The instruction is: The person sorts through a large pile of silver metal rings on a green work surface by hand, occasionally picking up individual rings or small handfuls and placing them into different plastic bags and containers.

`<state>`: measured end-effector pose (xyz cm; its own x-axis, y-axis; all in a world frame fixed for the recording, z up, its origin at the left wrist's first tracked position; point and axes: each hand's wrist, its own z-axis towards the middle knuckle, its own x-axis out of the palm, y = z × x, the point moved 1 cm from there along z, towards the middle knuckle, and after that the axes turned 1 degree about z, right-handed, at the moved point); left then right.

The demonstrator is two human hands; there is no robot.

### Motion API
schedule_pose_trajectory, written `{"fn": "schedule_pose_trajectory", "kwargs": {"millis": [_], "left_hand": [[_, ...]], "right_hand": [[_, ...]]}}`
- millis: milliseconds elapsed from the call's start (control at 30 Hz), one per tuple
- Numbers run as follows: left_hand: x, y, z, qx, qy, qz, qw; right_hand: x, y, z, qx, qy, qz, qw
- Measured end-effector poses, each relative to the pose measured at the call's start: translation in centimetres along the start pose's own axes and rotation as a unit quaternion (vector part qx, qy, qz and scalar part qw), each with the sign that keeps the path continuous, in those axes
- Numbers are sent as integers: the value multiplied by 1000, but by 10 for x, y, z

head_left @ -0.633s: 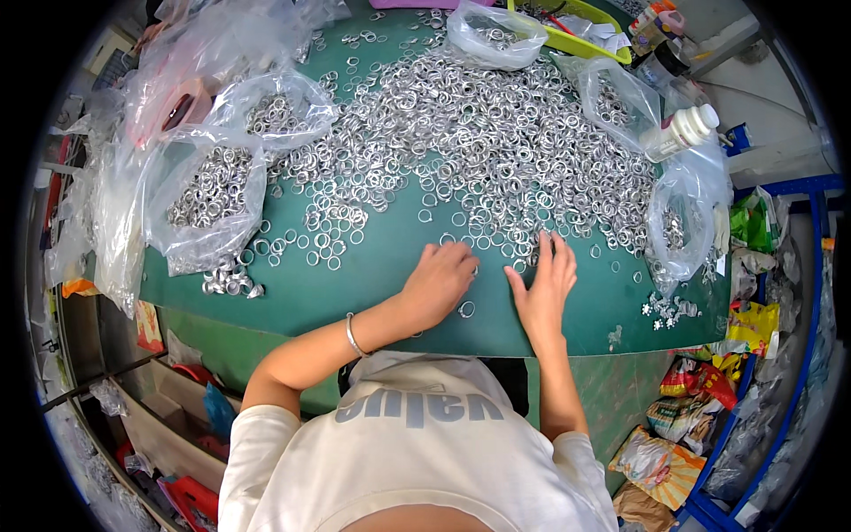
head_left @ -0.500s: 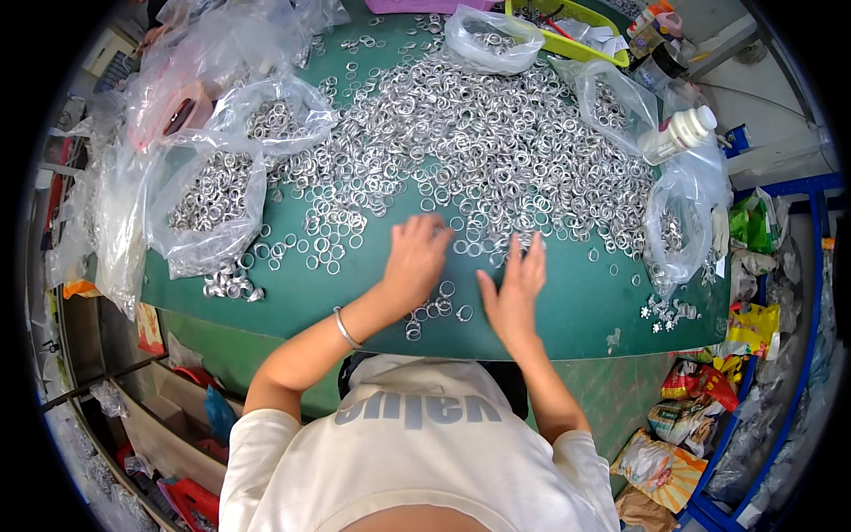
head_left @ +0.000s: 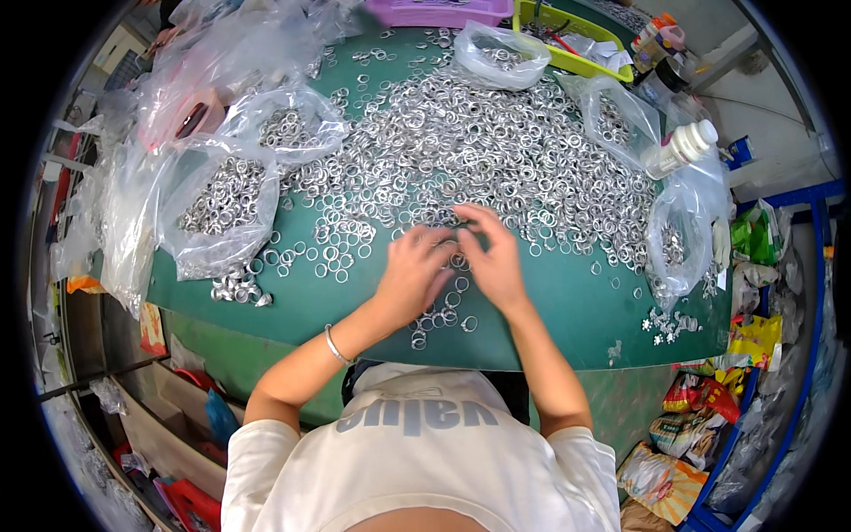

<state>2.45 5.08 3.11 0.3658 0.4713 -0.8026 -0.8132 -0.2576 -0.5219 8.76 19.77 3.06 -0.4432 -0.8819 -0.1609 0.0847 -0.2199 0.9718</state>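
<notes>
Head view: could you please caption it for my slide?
Both hands, left hand and right hand, rest among metal rings on a green table.

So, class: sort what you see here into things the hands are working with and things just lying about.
In use:
left hand
right hand
metal rings
green table

Lying about:
white bottle
yellow tray
purple tray
snack packets

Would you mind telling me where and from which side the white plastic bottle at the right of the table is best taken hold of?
Grip the white bottle around the middle of its body, coming from above. It lies on its side, cap toward the upper right, propped on clear bags of rings, so its round flank faces up; the capped neck looks narrower and less secure.
</notes>
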Motion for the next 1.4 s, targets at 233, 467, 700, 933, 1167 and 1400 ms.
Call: {"fn": "schedule_pose_trajectory", "kwargs": {"millis": [233,467,700,933,1167,1400], "left_hand": [[7,36,4,67,53,149,985],[-16,58,-12,-93,-70,174,978],[3,21,-16,-19,13,0,1000],[-1,46,-23,-118,-103,157,975],[13,21,1,-45,-74,96,992],[16,37,16,-33,-56,96,993]], "right_hand": [[-68,-16,-27,65,-81,-166,981],[-63,0,-37,110,-18,-214,970],[-18,-10,-31,-6,27,-315,949],[-24,2,-53,22,103,-226,968],[0,0,-24,-57,63,-351,932],[-25,6,-49,-77,71,-419,902]]}}
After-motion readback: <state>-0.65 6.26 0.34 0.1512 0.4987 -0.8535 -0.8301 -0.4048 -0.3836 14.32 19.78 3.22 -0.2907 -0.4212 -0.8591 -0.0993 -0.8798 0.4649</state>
